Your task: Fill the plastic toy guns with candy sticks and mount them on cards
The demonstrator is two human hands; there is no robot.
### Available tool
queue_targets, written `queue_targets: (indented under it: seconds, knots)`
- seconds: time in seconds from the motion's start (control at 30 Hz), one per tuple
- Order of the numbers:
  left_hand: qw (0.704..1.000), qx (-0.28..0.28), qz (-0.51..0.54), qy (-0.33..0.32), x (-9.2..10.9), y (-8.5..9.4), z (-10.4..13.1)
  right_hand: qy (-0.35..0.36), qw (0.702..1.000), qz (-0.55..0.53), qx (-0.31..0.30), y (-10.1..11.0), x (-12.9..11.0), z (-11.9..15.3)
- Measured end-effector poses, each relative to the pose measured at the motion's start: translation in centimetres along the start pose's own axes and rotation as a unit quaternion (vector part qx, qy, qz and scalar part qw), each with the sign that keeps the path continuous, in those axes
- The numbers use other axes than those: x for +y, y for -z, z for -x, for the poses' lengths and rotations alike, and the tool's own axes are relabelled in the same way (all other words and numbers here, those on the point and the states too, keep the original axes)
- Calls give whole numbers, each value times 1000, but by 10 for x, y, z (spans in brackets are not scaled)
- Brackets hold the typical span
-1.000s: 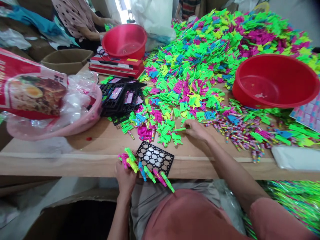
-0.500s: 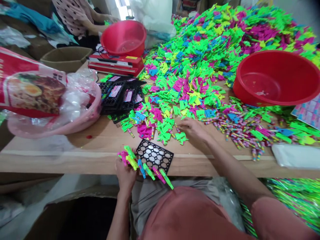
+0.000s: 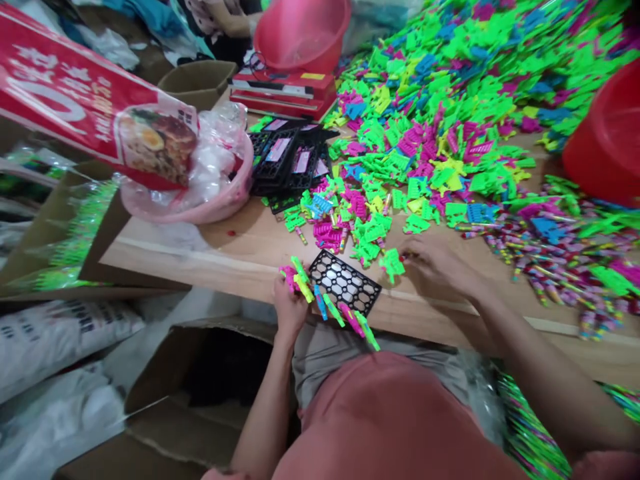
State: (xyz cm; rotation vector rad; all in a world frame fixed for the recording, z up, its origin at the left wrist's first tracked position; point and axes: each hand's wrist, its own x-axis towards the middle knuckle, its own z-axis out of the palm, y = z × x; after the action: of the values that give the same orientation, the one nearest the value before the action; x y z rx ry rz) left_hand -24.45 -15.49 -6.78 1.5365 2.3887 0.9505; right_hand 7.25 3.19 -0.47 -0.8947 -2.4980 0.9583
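My left hand (image 3: 291,303) is closed round several toy-like plastic pieces, pink, green and yellow (image 3: 303,288). From it a slanting row of blue, green and pink pieces (image 3: 351,319) runs along the near side of a black honeycomb-patterned plastic tray (image 3: 364,292) at the table edge. My right hand (image 3: 435,263) has its fingers curled at a flat, bright green plastic piece (image 3: 392,265), seemingly pinching its edge. A tiny red spot shows at those fingertips; what it belongs to is unclear. Loose green and pink pieces (image 3: 370,230) lie just beyond the tray.
A large heap of coloured pieces (image 3: 465,87) covers the back. Small crayon-like sticks (image 3: 545,257) lie at right beside a red tub (image 3: 607,133). At left are stacked black trays (image 3: 280,157), a pink basin (image 3: 175,212) and a red machine (image 3: 285,90). A co-worker's arm (image 3: 233,20) shows behind.
The view has swung left, so the table appears farther right. My right hand has drawn nearer the table edge, and the green piece by it has shifted nearer. My left hand keeps its pieces.
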Motion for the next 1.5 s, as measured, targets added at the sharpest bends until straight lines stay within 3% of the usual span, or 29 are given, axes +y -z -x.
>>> queue_targets:
  seconds: [0.2,0.37,0.47,0.63,0.73,0.87,1.03,1.13,1.23,1.33,1.4,1.5]
  knots:
    - [1000,-2,9,8,-1,1,0,27,982,-187,11,-70,-61,-40]
    - [1000,-14,12,6,-5,0,1,7,970,-244,-9,-126,-80,-72]
    - [1000,-14,6,6,-7,-1,2,13,974,-225,-23,-137,-83,-75]
    - [999,-4,-30,19,-9,-4,3,94,985,-139,-52,-138,-86,-78]
    - [999,-4,-35,20,-10,-5,3,108,985,-114,-64,-142,-83,-82]
    - [1000,0,-22,7,-9,-4,2,133,987,-78,-52,-147,-81,-83]
    - [999,-7,-37,1,-12,-1,-1,175,979,-73,-80,-128,-83,-85]
    - [999,-21,-40,-8,-16,-1,-3,163,980,-110,-15,-93,-75,-85]
    - [999,-24,-42,-8,-17,-1,-4,82,991,-63,90,-50,-54,-84]
    - [998,-23,-54,-4,-16,-1,-4,-39,989,44,135,-23,-30,-79]
    - [998,-20,-56,-5,-16,-1,-4,-113,984,70,117,-18,-18,-73]
    - [999,-12,-48,-6,-17,-3,-4,-186,980,57,42,-26,-10,-60]
